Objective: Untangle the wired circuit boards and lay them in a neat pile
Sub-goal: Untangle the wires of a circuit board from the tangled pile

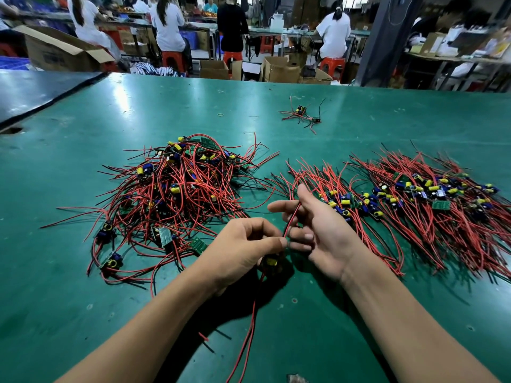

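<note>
Fingers of the left hand (243, 244) curl round one wired circuit board (271, 261); fingers of the right hand (320, 228) pinch its red lead (293, 217), just right of the tangled heap (177, 194). Judged light, with limp, snag-prone leads; hold by the board edges; the neat pile (414, 197) lies further right of the heap.

Glossy green counter (359, 100) carries a tangled heap of red-wired circuit boards (177, 194), a straightened pile (414, 200) and a small far cluster (301, 114).
</note>
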### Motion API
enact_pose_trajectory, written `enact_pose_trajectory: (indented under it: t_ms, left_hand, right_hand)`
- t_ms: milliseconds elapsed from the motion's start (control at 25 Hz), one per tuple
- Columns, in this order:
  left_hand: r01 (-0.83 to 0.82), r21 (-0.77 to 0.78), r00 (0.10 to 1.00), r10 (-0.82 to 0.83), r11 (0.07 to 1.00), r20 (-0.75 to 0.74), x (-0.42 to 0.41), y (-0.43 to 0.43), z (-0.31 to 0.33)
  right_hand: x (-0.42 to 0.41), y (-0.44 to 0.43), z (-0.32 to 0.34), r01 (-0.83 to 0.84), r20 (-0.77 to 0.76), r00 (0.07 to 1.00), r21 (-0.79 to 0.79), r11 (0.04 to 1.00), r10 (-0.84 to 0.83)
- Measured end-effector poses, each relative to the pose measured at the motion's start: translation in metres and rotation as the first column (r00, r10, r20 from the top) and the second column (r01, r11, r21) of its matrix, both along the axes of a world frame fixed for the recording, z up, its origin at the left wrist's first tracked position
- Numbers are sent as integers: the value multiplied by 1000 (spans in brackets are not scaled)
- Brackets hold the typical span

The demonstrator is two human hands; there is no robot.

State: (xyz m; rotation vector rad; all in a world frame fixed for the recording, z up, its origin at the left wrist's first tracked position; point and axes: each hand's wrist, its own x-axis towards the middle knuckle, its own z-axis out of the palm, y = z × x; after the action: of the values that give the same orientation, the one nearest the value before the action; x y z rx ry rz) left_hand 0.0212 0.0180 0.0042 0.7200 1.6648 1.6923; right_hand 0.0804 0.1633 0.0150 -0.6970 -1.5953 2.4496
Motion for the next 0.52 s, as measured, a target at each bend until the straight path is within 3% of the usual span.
enact_pose_trajectory:
  t_ms: [160,520]
  left_hand:
    - [-28,13,999,28,1000,20,1,0,-2]
    - [-37,99,999,34,994,34,1,1,-2]
  right_hand:
    - [3,6,2,-52,-7,999,-88,995,52]
    - [5,-8,-8,-192,31,981,268,944,191]
